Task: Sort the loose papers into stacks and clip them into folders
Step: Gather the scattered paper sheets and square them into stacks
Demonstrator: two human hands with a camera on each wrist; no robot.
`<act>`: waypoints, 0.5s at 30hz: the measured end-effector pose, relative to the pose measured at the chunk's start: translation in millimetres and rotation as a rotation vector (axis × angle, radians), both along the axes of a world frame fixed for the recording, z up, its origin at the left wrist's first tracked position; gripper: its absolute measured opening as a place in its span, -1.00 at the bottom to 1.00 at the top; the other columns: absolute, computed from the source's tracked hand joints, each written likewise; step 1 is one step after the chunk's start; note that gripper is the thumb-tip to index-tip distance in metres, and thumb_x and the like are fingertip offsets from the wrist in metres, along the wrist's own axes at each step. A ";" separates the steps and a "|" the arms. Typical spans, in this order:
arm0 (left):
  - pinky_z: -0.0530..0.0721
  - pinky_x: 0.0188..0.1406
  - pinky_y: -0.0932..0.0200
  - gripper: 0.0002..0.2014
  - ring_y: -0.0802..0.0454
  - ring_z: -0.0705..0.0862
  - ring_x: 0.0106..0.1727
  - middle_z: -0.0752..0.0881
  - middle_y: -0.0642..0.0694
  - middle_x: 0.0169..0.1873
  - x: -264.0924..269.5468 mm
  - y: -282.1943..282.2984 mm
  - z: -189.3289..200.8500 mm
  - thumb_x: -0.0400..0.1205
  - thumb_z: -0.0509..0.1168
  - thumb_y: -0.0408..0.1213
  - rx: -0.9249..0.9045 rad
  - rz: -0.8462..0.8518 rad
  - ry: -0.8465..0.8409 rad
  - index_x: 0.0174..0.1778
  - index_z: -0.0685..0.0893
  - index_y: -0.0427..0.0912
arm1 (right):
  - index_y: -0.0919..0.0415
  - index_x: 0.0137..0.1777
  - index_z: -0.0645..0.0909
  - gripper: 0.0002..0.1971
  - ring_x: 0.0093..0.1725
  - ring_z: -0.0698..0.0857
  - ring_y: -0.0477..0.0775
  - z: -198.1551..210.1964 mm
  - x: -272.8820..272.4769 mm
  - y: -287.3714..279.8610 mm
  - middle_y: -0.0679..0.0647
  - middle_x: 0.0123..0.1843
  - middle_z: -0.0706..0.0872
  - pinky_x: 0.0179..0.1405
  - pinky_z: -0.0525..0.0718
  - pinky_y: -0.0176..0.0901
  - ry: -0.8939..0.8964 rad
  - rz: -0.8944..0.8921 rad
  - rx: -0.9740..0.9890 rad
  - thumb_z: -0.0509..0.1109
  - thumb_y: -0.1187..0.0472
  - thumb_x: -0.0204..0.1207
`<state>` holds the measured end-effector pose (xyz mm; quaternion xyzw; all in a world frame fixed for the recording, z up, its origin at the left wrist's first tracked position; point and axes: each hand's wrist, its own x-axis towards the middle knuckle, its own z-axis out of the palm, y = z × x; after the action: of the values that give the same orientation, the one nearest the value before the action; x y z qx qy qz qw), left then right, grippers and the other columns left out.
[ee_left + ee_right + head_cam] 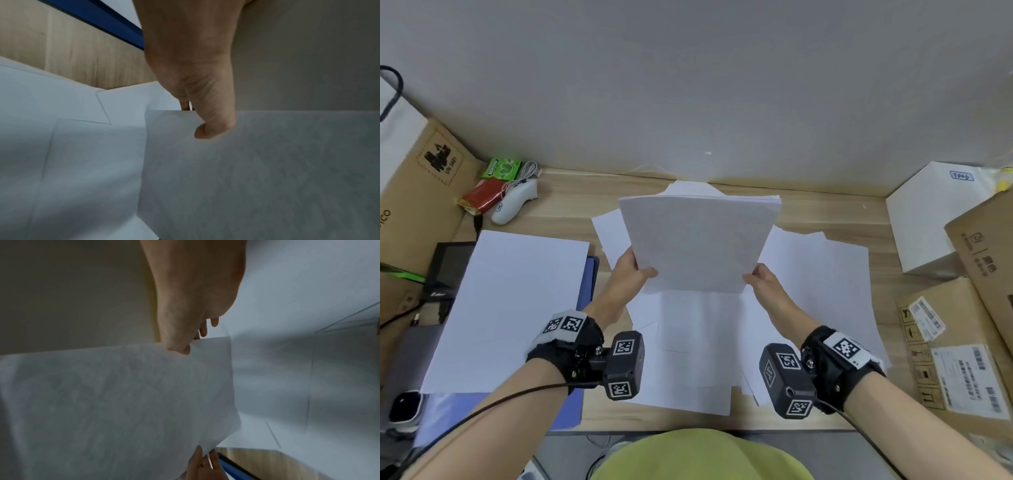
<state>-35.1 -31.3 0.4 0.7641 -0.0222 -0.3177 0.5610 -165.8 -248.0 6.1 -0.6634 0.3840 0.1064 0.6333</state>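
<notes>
A gathered stack of white papers (700,240) is held tilted above the desk in the head view. My left hand (635,270) pinches its near left corner, thumb on top; the left wrist view shows that thumb on the stack (257,170). My right hand (756,274) pinches the near right corner, seen on the stack (115,402) in the right wrist view. Loose white sheets (698,349) lie spread on the wooden desk (832,212) below. A neat white pile (510,308) lies on a blue folder (592,274) at the left.
Cardboard boxes (955,346) and a white box (928,216) crowd the right side. A large carton (417,192), a white controller (515,202), red and green packets and a dark device (448,267) sit at the left. A grey wall stands behind the desk.
</notes>
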 end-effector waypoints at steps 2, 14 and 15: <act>0.49 0.28 0.13 -0.62 0.08 0.58 0.27 0.65 0.26 0.13 -8.0 0.7 -7.3 0.69 0.19 -0.42 0.029 0.002 0.015 0.35 0.49 0.09 | 0.10 0.37 0.42 -0.72 0.33 0.43 -0.02 -6.1 -2.8 -2.2 -0.11 0.28 0.50 0.23 0.30 -0.17 0.036 0.039 -0.008 0.07 0.16 0.72; 0.61 -0.04 0.27 -0.54 0.12 0.64 0.09 0.63 0.12 0.19 -4.6 47.2 -25.0 0.73 0.04 -0.43 0.055 0.099 0.023 0.52 0.39 0.07 | 0.33 0.07 0.57 -0.77 -0.11 0.58 0.10 -26.1 20.2 34.8 0.16 -0.09 0.59 -0.06 0.61 -0.13 0.083 0.157 -0.063 0.11 0.23 0.69; 0.63 -0.01 0.21 -0.52 0.04 0.65 0.13 0.64 0.06 0.22 -3.5 58.2 -28.0 0.73 0.04 -0.43 0.068 0.092 0.032 0.54 0.39 0.05 | 0.26 0.03 0.59 -0.79 -0.12 0.63 0.09 -28.7 21.0 44.1 0.15 -0.09 0.63 -0.07 0.66 -0.16 0.100 0.175 -0.041 0.11 0.26 0.70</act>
<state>-38.5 27.0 -27.6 0.7778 0.0327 -0.3043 0.5489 -144.8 -203.9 -22.6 -0.7011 0.3580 0.1863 0.5879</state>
